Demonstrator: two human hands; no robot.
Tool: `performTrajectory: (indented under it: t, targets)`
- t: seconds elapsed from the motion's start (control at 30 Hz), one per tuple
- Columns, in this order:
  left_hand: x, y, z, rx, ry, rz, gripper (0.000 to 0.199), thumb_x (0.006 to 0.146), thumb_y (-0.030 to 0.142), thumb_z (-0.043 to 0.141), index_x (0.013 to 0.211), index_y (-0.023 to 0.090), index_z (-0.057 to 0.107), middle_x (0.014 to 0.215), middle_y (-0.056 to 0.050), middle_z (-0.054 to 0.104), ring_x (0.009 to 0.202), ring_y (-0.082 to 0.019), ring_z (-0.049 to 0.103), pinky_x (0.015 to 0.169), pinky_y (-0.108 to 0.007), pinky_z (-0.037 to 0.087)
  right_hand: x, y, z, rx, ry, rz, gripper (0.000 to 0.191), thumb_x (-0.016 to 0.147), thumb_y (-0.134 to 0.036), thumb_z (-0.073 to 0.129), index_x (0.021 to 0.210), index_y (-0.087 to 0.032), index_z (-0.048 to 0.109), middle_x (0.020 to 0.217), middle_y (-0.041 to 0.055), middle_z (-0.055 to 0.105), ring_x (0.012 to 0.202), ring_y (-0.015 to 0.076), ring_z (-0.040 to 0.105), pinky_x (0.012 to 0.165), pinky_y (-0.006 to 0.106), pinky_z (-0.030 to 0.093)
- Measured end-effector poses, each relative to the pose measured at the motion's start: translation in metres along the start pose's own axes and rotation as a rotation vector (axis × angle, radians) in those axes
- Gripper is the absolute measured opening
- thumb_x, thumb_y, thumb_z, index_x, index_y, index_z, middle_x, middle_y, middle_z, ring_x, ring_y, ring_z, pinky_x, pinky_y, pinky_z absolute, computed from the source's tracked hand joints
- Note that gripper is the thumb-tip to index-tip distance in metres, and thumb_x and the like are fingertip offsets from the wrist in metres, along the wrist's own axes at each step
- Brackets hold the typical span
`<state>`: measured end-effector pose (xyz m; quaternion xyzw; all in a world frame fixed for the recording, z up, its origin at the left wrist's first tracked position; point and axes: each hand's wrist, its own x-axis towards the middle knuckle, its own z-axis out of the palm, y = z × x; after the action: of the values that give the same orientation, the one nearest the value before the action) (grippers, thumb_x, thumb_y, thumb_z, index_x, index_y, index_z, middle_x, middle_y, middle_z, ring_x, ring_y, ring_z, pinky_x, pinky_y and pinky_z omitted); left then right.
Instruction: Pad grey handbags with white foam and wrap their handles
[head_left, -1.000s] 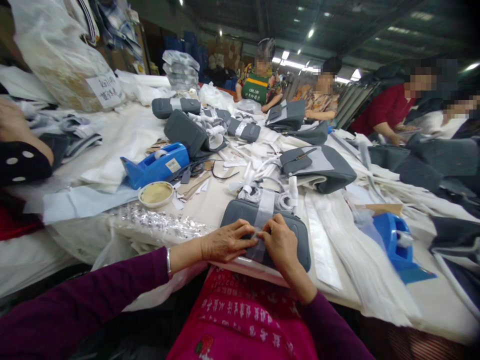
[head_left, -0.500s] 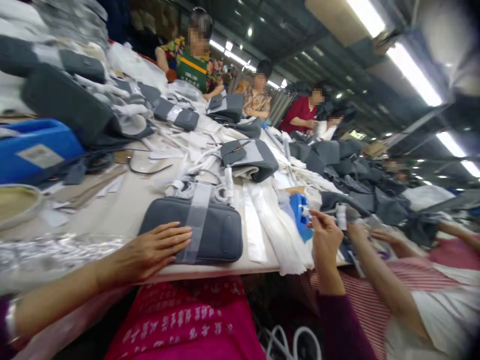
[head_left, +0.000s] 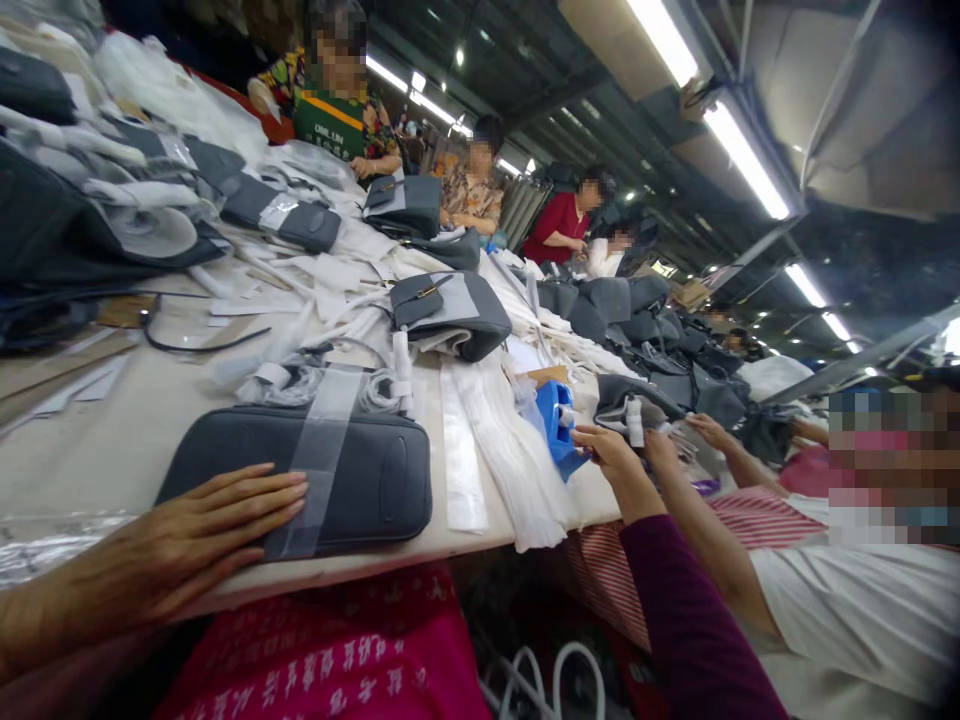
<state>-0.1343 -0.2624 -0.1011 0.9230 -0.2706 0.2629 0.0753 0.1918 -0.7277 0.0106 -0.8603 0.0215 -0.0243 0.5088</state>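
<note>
Long strip lights hang over a work counter piled with grey bags and white wrapping, with co-workers seated along the far side (one in a green apron, one in a red top). Nearest the person, at the counter's edge, lies a grey bag with a clear tape strip across it. The left hand rests flat on that bag, fingers stretched out, gripping nothing. The right hand is off to the right, fingers drawn narrow just beside a blue tape dispenser; whether they pinch anything is too small to tell. White folded strips lie between the bag and the dispenser. A co-worker's hands reach in just beyond, near a heap of grey bags
</note>
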Motion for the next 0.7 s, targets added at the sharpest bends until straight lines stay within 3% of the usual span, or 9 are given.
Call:
performTrajectory:
  t: [0.17,0.37,0.53,0.7]
  targets:
    - [0.005,0.003,-0.002,-0.020,-0.008,-0.058,0.061,0.088,0.016,0.035,0.145,0.035,0.027,0.144,0.010,0.042,0.129,-0.018,0.046,0.105,-0.041,0.045,-0.028,-0.003,-0.021,0.138,0.035,-0.011,0.040,0.049,-0.035,0.075,0.083,-0.015,0.067,0.057,0.0005,0.058,0.049,0.0105,0.045,0.046,0.025,0.029]
    - [0.002,0.005,0.000,-0.048,-0.013,-0.078,0.060,0.088,0.016,0.035,0.145,0.036,0.028,0.144,0.010,0.041,0.129,-0.017,0.046,0.108,-0.040,0.042,-0.085,0.038,-0.015,0.152,0.032,0.035,0.039,0.052,-0.045,0.073,0.078,-0.016,0.066,0.056,-0.0003,0.053,0.048,0.0113,0.042,0.046,0.027,0.030]
    - [0.000,0.002,-0.002,-0.027,-0.028,-0.027,0.060,0.088,0.014,0.038,0.145,0.030,0.030,0.145,0.007,0.041,0.131,-0.017,0.044,0.111,-0.038,0.039,-0.077,0.063,-0.005,0.035,0.099,0.038,0.043,0.048,-0.053,0.071,0.068,-0.015,0.067,0.051,-0.0006,0.052,0.045,0.0115,0.041,0.046,0.027,0.029]
    - [0.007,0.010,-0.013,-0.065,-0.071,-0.015,0.061,0.089,0.010,0.039,0.146,0.027,0.025,0.145,0.003,0.041,0.135,-0.016,0.038,0.114,-0.042,0.032,-0.067,0.049,-0.014,-0.211,0.134,-0.057,0.034,0.051,-0.049,0.072,0.060,-0.016,0.067,0.050,0.0057,0.059,0.047,0.0173,0.050,0.047,0.032,0.033]
